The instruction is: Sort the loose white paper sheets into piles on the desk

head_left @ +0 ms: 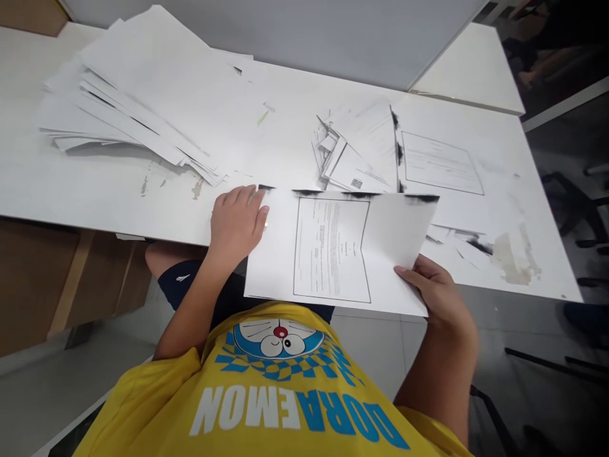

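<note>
A white printed sheet with a black-framed block of text and black smudges along its far edge lies across the table's front edge and is bent towards its right side. My left hand is closed on its far left corner, thumb over the paper; the undersides of those fingers are hidden. At the near right corner, my right hand pinches the sheet with the thumb on top and the fingers behind. Just beyond the sheet lies a loose heap of printed papers, one showing a small square code.
On the left of the white table a large fanned pile of paper is spread out. Another framed printed page lies at the right, with paper scraps near it. A grey panel stands behind. Cardboard boxes sit below left.
</note>
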Demonstrator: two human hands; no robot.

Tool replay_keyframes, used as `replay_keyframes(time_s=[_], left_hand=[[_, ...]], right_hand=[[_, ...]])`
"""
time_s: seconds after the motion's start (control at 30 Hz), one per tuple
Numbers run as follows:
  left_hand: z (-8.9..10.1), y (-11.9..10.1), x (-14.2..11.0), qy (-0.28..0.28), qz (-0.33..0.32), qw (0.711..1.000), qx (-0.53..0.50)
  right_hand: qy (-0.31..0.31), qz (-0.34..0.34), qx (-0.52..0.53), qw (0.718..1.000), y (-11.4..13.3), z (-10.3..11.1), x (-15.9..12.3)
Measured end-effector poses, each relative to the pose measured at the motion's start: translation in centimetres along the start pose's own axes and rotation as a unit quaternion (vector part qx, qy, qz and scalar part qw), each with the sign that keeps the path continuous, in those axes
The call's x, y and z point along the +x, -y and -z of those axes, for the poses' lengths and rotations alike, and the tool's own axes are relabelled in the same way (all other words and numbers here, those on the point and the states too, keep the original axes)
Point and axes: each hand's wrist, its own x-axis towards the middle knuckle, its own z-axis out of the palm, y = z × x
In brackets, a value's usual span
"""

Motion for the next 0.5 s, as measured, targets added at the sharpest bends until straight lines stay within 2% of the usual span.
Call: replay_keyframes(time_s=[0.23,0.5], left_hand=[[0.6,-0.6,-0.3,0.039,0.008,0.998,0.049],[1.0,-1.3,-0.3,0.103,0.031,0.988,0.114]], right_hand=[[-0.023,-0.033,-0.018,0.999,0.6,-0.2,-0.2],[-0.062,-0.077,-0.034,0.995,3.2,-1.2,-0.8]])
